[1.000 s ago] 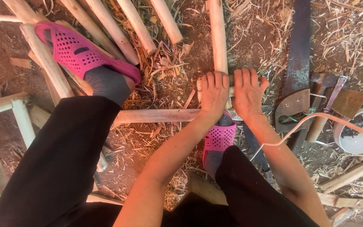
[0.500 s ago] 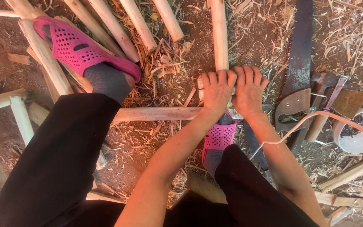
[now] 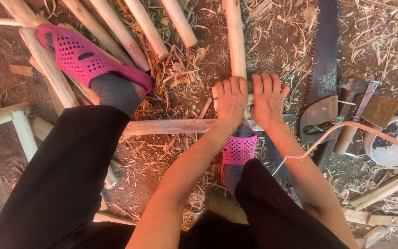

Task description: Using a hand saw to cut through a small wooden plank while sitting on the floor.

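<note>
Peeled pole (image 3: 234, 37) runs near-to-far, straight ahead of hands. Left hand (image 3: 230, 99), right hand (image 3: 267, 97) side by side, both pressed on its near end, over crossing stick (image 3: 171, 126).

Dirt floor (image 3: 5, 46); scattered wood shavings (image 3: 180, 64); daylight

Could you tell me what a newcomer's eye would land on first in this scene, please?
Most striking are the bright pink perforated shoes: one planted on peeled wooden poles at upper left, the other just below the hands. At centre, the left hand and right hand press side by side, palms down, on a pale pole. To the right, a rusty saw lies on shavings.
</note>
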